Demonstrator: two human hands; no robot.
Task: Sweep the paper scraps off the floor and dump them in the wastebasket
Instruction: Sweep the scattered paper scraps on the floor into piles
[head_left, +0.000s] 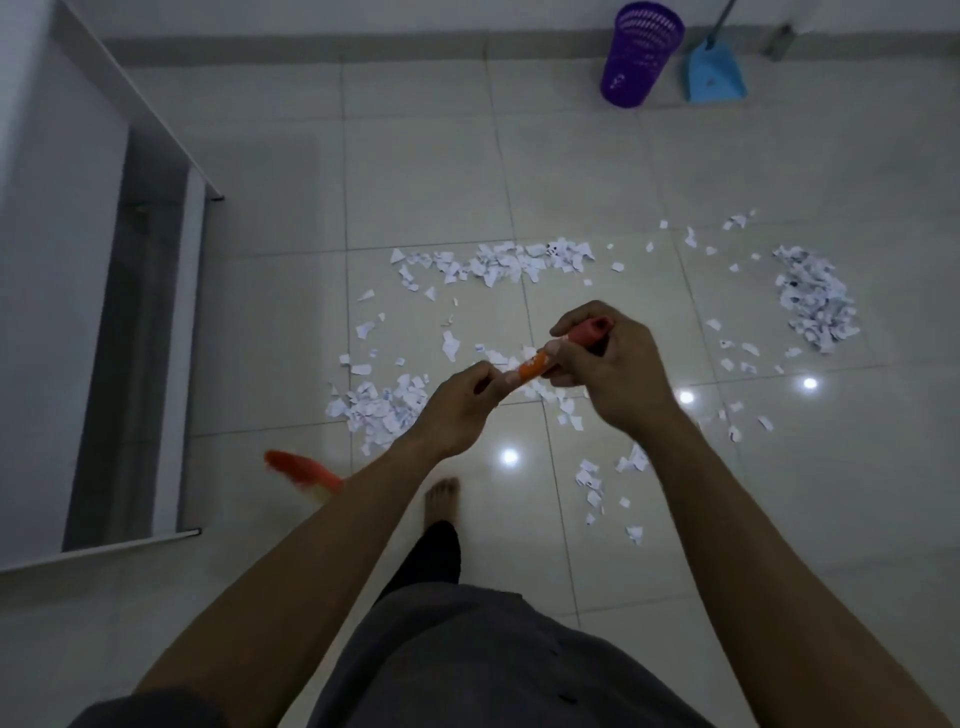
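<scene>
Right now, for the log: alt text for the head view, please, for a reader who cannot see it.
Both hands, left and right, grip an orange broom handle over a tiled floor strewn with paper scraps; the broom head blurs at lower left. A purple wastebasket and blue dustpan stand by the far wall.

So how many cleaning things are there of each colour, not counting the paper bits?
Purple: 1, the wastebasket
Blue: 1, the dustpan
Orange: 1, the broom, held by the left hand and right hand
Total: 3
</scene>
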